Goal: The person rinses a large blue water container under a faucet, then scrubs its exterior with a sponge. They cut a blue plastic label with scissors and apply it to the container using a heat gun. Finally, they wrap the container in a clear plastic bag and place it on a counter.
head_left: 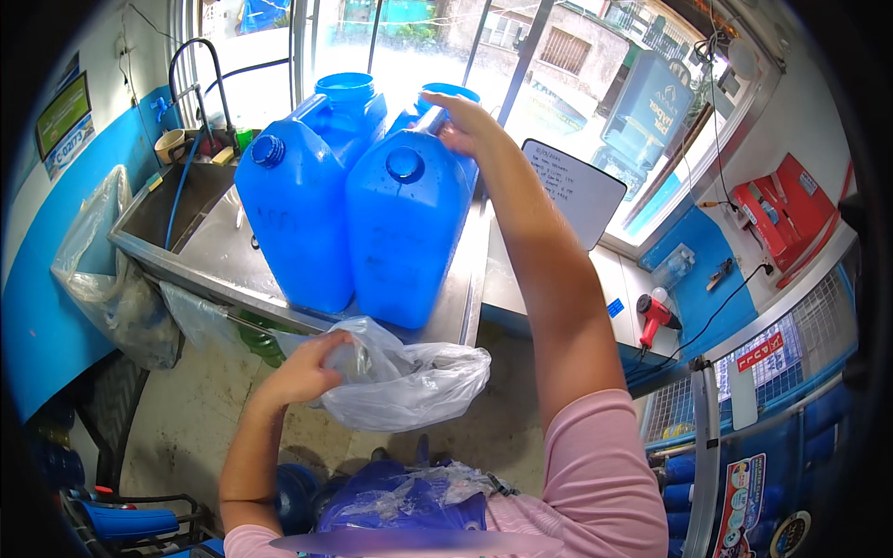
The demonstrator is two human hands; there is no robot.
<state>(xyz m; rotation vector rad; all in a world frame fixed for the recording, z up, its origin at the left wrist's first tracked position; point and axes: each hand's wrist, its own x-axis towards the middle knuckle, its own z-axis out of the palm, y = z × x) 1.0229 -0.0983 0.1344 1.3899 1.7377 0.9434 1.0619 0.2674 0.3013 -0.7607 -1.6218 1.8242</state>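
Observation:
Two blue plastic jerrycans with screw caps stand side by side on the steel sink's drainboard, the left and the right; wide round openings show behind their tops. My right hand is closed on the right jerrycan's handle at the top. Low in front of the drainboard, my left hand grips a crumpled clear plastic bag, which partly hides its fingertips.
Left are a sink basin, a faucet and a hanging bag. The right counter holds a whiteboard and red heat gun. A red case sits by the window. Blue bottles are below.

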